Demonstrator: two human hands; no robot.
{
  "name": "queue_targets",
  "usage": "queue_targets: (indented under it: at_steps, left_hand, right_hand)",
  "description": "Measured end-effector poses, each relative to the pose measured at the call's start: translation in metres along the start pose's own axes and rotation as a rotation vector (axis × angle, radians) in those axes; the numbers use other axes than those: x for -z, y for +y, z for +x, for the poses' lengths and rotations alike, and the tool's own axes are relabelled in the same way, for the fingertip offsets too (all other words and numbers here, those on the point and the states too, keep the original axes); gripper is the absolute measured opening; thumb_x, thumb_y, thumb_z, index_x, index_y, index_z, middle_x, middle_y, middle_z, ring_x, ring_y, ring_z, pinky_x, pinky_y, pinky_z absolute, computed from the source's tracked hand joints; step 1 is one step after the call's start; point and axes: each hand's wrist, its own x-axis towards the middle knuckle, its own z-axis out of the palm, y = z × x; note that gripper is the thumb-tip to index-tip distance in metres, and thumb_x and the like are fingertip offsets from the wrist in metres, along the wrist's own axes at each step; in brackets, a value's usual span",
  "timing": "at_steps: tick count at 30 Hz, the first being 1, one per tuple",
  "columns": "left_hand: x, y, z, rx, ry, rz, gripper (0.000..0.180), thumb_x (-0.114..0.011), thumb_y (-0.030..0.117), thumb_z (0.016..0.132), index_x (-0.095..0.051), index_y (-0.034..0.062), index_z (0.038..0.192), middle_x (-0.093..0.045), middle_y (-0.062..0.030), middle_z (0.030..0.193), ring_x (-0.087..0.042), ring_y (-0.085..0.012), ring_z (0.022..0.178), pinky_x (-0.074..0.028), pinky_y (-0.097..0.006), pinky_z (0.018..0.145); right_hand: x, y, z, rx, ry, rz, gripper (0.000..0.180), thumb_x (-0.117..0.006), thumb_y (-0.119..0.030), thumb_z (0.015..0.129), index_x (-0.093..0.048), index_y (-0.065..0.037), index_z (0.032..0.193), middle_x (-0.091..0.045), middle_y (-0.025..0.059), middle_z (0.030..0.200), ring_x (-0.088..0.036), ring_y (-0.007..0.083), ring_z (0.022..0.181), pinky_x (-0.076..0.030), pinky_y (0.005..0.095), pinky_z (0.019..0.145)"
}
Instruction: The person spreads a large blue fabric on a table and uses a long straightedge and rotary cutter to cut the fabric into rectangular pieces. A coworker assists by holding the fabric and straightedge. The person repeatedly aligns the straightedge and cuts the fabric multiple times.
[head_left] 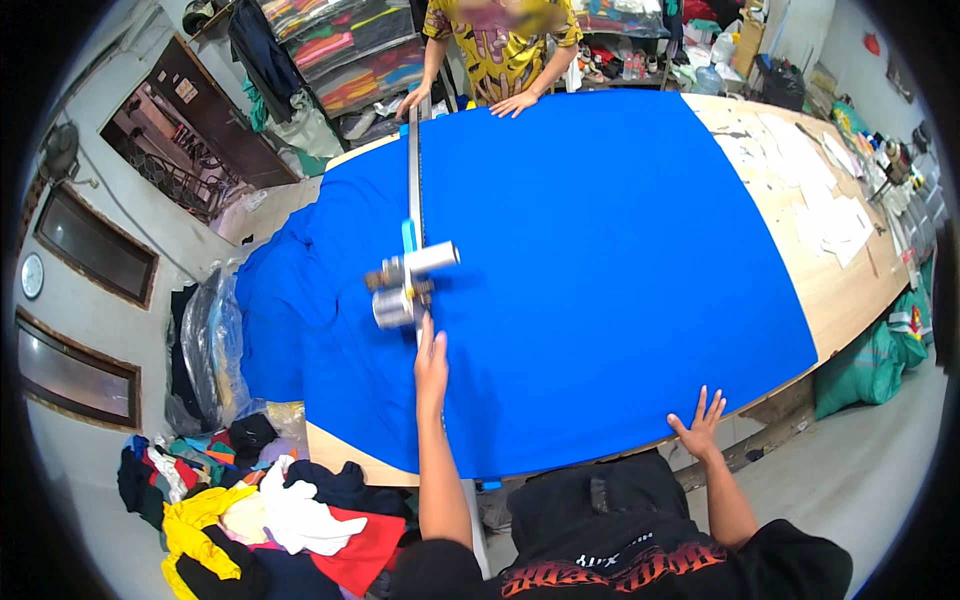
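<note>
On the table [850,285], bright blue cloth [600,270].

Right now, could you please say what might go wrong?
The left hand is close to the rail-mounted cutter, so it might get caught. A co-worker's hand lies at the far end of the rail and could be struck if the cutter slid there. The blue fabric is rumpled left of the rail and might snag.

Left of the grip, a pale wall [95,325] bears two brown-framed windows [97,245] and a round clock [32,275]; beyond, a brown door [228,120] stands open. Right of the grip, grey floor [870,455] looks like concrete.
</note>
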Motion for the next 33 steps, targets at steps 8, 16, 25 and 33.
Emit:
queue_targets:
  at_steps: [8, 16, 25, 33]
  left_hand:
    - [-0.222, 0.042, 0.051, -0.164, -0.427, -0.295, 0.073, -0.056, 0.027, 0.110, -0.015, 0.0139, 0.169, -0.062, -0.0212, 0.143, -0.063, -0.0244, 0.128, -0.049, -0.037, 0.109]
    - [-0.149, -0.018, -0.108, -0.134, -0.743, 0.130, 0.036, -0.055, 0.014, 0.108, -0.061, 0.0091, 0.143, -0.078, -0.0147, 0.114, -0.076, -0.0196, 0.100, -0.059, -0.036, 0.090]
    - [0.086, -0.103, -0.348, 0.225, 0.396, 0.613, 0.027, -0.056, 0.010, 0.099, -0.062, -0.0017, 0.123, -0.061, -0.0186, 0.119, -0.059, -0.0320, 0.114, -0.045, -0.043, 0.100]
    - [0.108, -0.130, -0.476, 0.655, 0.485, 0.612, 0.052, -0.041, 0.037, 0.112, -0.062, -0.0053, 0.088, -0.062, -0.0237, 0.075, -0.060, -0.0409, 0.071, -0.045, -0.052, 0.071]
  right_hand:
    - [0.013, -0.023, -0.001, -0.028, -0.003, 0.057, 0.130, -0.075, -0.073, 0.081, 0.003, -0.019, 0.169, 0.024, 0.0239, 0.171, 0.023, 0.0459, 0.157, -0.008, 0.0635, 0.126]
    - [0.041, -0.051, -0.020, -0.126, -0.022, -0.098, 0.110, -0.075, -0.061, 0.087, -0.017, -0.015, 0.168, -0.002, 0.0239, 0.174, -0.003, 0.0464, 0.160, -0.019, 0.0642, 0.125]
    - [0.005, -0.170, 0.003, 0.511, 0.368, 0.051, 0.045, -0.058, -0.010, 0.099, -0.054, -0.002, 0.143, -0.046, 0.0241, 0.156, -0.038, 0.0429, 0.149, -0.027, 0.0550, 0.123]
    - [-0.147, -0.304, -0.042, 1.029, 0.005, -0.089, 0.059, -0.053, -0.029, 0.106, -0.040, -0.001, 0.156, -0.031, 0.0263, 0.166, -0.027, 0.0418, 0.156, -0.021, 0.0578, 0.126]
